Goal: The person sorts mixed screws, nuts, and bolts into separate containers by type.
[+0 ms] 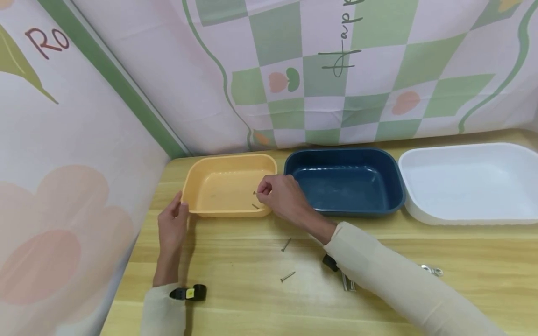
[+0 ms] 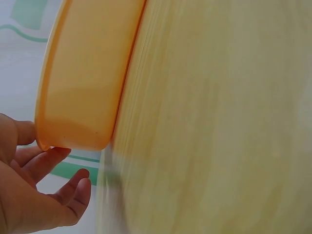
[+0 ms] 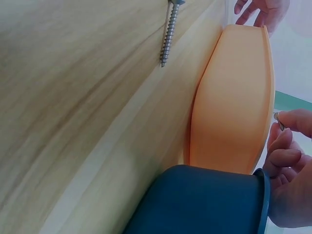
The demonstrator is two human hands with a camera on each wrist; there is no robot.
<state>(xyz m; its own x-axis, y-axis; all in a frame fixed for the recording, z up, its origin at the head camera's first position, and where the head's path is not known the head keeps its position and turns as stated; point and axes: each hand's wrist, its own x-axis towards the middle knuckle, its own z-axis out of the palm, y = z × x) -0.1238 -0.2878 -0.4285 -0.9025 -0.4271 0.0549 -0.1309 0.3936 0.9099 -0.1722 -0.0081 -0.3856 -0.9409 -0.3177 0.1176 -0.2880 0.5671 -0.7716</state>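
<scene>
Your right hand (image 1: pixel 283 193) pinches a small screw (image 1: pixel 254 192) between thumb and forefinger, holding it at the right end of the yellow plastic bin (image 1: pixel 229 213), over the inside. Just below it in the head view, a second screw (image 1: pixel 255 206) lies on that bin's floor, near the right front corner. Your left hand (image 1: pixel 173 223) grips the bin's rim at its left end, thumb and index finger against the edge, while the remaining fingers hang curled beside the wall.

On the wood-grain table (image 1: pixel 235 298) in front of the bin lie two more screws, apart from each other: an upper screw (image 1: pixel 286 244) and a lower screw (image 1: pixel 287 276). Farther right, a few bolts (image 1: pixel 348 282) lie partly hidden by your right sleeve (image 1: pixel 378 261), and silver metal hardware (image 1: pixel 432 270) shows past the sleeve's other side, too small to identify.

Right of the yellow bin stands a dark blue bin (image 1: pixel 344 186), and next along the row is a white bin (image 1: pixel 470 182). Behind them hangs a green-and-white checked cloth (image 1: pixel 323 70).
</scene>
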